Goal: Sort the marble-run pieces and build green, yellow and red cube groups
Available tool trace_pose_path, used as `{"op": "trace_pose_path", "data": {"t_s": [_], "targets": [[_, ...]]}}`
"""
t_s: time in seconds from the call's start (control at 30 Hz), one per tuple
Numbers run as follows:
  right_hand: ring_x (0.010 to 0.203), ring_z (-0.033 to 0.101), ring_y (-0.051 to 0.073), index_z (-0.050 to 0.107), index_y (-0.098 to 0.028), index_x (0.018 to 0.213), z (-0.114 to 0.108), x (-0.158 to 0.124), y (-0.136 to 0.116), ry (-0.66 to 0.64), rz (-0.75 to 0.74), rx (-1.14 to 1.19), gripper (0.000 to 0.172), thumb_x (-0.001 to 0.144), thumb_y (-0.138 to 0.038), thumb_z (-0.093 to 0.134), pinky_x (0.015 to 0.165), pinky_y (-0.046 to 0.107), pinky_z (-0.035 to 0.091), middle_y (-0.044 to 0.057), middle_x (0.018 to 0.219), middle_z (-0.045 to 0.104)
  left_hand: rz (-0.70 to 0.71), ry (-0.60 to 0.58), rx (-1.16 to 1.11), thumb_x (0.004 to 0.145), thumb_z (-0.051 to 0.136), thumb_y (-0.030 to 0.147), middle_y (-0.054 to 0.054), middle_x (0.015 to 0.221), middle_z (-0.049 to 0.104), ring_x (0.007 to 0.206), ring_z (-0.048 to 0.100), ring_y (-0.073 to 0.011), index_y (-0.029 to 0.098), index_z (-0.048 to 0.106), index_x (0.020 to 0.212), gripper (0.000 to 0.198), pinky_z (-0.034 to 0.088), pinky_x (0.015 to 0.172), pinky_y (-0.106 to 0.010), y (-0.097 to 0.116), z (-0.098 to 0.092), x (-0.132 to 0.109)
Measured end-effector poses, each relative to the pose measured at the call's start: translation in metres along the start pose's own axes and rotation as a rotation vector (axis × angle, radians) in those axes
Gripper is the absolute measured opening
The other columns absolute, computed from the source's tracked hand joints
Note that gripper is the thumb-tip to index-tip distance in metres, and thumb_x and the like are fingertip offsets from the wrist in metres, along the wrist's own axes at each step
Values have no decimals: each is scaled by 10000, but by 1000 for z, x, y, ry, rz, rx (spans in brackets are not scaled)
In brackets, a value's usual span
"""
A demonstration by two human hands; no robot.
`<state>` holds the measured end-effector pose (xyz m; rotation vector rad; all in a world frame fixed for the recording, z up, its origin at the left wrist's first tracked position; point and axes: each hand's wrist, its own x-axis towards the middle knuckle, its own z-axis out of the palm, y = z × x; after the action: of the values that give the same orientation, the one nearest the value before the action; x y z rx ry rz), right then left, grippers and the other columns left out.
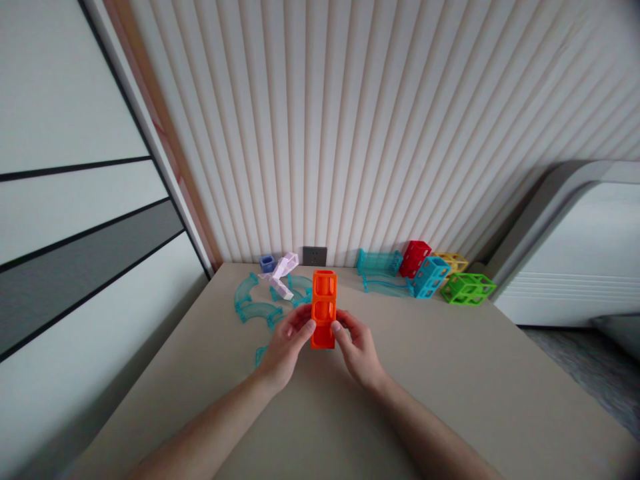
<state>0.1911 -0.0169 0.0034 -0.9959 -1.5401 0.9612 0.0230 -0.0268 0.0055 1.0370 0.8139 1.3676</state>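
Between my two hands stands an orange toy block tower [324, 311], a tall open frame with stacked square windows, held upright over the table. My left hand [290, 337] grips its lower left side, the thumb on the front edge. On the opposite side my right hand [356, 343] pinches the lower right edge in the same way. The fingertips behind the block are partly hidden. Just beyond my left hand lie curved translucent teal track pieces [257, 311] and a pale lilac branching tube piece [281, 273].
A small blue block [267, 263] sits at the back left. Along the back right are straight teal track pieces [383, 261], a red block [415, 258], a light blue block [431, 277], a yellow block [453, 260] and a green block [469, 289]. A dark wall socket [315, 255] is behind the table [450, 373].
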Motion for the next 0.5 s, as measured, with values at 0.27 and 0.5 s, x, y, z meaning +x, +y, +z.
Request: {"op": "trace_pose_path", "data": {"t_s": [0.27, 0.5], "targets": [[1027, 621, 241, 587, -235, 1316, -2, -5, -6, -24, -221, -219, 434, 917, -384, 670, 916, 366, 517, 93, 1153, 646, 66, 49, 27, 787, 809, 356, -58, 1086, 732, 1016, 694, -207, 221, 618, 1111, 400, 549, 895, -328, -1, 4, -1], [1011, 614, 256, 598, -226, 1221, -2, -6, -13, -52, -231, -316, 382, 889, -387, 697, 895, 364, 518, 100, 1122, 631, 115, 49, 81, 814, 780, 393, -62, 1063, 710, 1004, 674, -204, 213, 592, 1098, 385, 536, 886, -316, -4, 3, -2]]}}
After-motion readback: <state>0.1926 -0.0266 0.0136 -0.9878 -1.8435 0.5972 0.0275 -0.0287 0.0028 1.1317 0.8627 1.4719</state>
